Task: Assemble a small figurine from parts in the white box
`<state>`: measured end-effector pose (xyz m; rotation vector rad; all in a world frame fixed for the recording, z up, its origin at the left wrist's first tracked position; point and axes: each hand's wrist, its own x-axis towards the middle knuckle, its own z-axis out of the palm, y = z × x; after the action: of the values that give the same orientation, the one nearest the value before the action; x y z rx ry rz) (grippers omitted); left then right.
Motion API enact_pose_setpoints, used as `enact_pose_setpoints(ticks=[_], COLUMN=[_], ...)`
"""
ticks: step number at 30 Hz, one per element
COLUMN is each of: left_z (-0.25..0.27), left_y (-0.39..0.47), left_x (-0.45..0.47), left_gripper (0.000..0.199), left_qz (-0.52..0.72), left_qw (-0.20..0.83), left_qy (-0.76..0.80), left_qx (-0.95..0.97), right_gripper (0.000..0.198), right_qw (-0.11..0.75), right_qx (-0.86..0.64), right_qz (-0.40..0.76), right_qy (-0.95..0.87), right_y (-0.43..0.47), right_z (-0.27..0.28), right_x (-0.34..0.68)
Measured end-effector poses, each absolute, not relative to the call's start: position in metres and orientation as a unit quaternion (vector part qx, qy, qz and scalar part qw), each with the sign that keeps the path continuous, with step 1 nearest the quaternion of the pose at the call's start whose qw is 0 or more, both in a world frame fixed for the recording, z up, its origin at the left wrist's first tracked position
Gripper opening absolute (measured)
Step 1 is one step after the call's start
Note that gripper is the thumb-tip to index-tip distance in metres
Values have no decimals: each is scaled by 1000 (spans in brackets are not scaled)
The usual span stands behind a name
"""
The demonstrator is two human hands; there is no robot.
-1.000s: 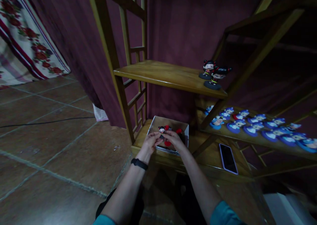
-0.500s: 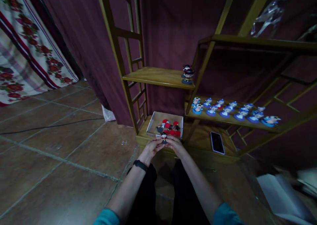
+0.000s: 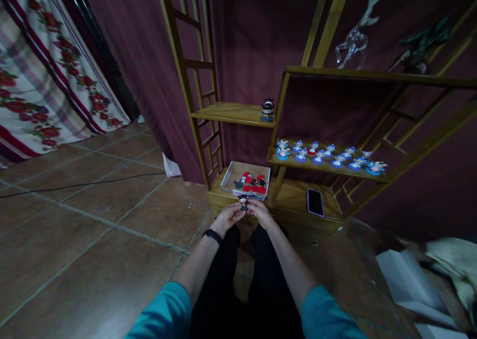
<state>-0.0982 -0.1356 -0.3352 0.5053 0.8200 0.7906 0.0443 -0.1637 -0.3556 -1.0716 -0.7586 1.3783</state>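
Head view: figurine [image 3: 243, 201] apparently pinched between both hands' fingertips [image 3: 238, 209].

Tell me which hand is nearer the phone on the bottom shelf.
Right. The right hand is just left of and below the phone, holding the figurine; the left hand is farther left, on the figurine's other side.

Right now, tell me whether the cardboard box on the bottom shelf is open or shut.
Open. The box has no lid on it, and red and black figurines show inside.

At frame centre, the left hand [image 3: 228, 215] and right hand [image 3: 261, 211] together pinch a small figurine [image 3: 243, 200]. Just above sits a cardboard box [image 3: 231, 172] of figurines.
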Motion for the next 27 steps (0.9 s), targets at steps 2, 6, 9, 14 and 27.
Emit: enact_pose_setpoints(ticks=[2,6,9,14,27], left_z=[-334,-332,-334,-341,-356], left_y=[-138,-142,-142,-137,-127], left_x=[-98,-101,-103,-104,-102], left_gripper=[11,12,12,11,11], left_qz=[370,372,377,380,371], left_qw=[810,803,802,810,830], left_qy=[384,386,381,364,337], left_qx=[243,260,262,258,245], right_gripper=[33,31,27,29,31], right_qw=[587,590,589,600,603], right_qx=[-456,-447,-446,-432,-407], right_qz=[586,588,589,598,621], right_qy=[-323,-326,-326,-309,-291], right_y=[-164,-164,-162,-162,-166], right_z=[-357,-358,-357,-356,-352], right_x=[43,38,34,28,28])
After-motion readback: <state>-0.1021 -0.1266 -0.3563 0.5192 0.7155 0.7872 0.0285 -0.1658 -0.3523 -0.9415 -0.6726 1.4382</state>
